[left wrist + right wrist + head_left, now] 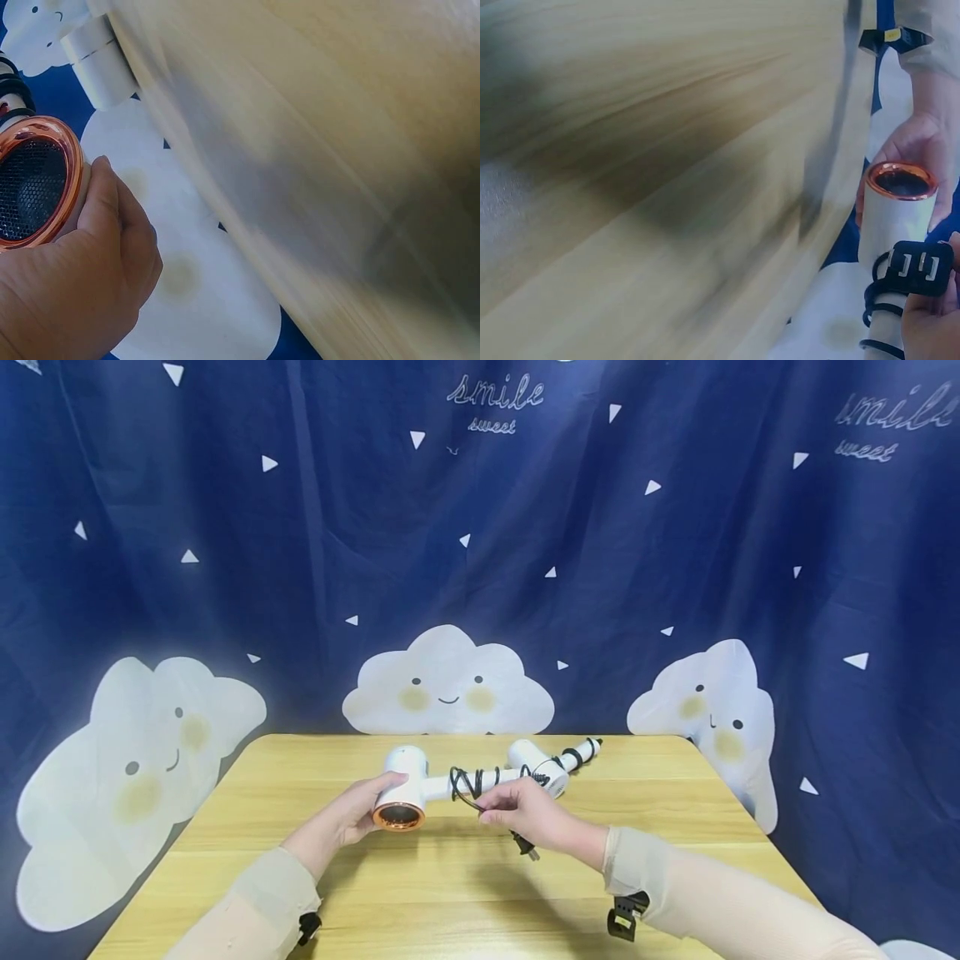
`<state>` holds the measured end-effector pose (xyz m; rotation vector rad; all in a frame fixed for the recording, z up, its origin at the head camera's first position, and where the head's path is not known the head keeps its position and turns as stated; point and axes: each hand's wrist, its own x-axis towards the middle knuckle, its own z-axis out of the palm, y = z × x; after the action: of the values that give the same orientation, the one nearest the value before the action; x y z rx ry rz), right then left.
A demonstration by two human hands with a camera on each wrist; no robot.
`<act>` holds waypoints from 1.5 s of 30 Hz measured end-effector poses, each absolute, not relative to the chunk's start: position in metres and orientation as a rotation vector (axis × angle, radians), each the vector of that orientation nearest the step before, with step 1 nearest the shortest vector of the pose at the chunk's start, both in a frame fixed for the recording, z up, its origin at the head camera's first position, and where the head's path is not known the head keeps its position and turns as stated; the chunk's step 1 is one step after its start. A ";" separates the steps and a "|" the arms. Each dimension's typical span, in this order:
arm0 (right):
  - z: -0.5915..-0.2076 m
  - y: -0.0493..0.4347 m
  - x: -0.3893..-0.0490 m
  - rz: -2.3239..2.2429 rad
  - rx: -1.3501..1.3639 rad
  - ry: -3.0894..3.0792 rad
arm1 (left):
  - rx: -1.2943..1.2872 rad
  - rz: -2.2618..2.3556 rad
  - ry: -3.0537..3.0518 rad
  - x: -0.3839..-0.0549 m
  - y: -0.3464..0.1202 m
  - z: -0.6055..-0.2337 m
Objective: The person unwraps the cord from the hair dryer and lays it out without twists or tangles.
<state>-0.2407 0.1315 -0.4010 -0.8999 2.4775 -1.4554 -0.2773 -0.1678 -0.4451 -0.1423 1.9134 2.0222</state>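
A white hair dryer [408, 766] with a copper-coloured rim is held by its barrel in my left hand [352, 814]. The left wrist view shows its mesh-covered end [31, 191] beside the thumb and fingers. Its handle points right, with a black cord [467, 787] looped around it. My right hand [528, 814] pinches the cord close to the handle, and the black two-pin plug [522, 843] hangs below that hand. In the right wrist view the plug's pins [921, 266] face the camera. The fingertips of my left hand behind the barrel are hidden.
Behind my right hand, a second white hair dryer [527, 753] lies on the wooden table [300, 777], black cord wound on its handle. A dark blue curtain [480, 577] with cloud prints hangs beyond the table's far edge.
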 end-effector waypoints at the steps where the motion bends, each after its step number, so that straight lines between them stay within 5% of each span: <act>1: -0.399 0.132 -0.241 -1.450 -0.899 2.479 | -0.142 2.021 1.915 -0.278 -0.168 -0.445; 45: -0.332 0.150 -0.262 -0.929 -1.184 2.737 | -0.139 2.048 1.882 -0.275 -0.166 -0.448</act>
<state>-0.2620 0.1496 -0.3317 -1.1836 2.7374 -0.9293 -0.2751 -0.1658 -0.4484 -0.1392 1.8816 2.0485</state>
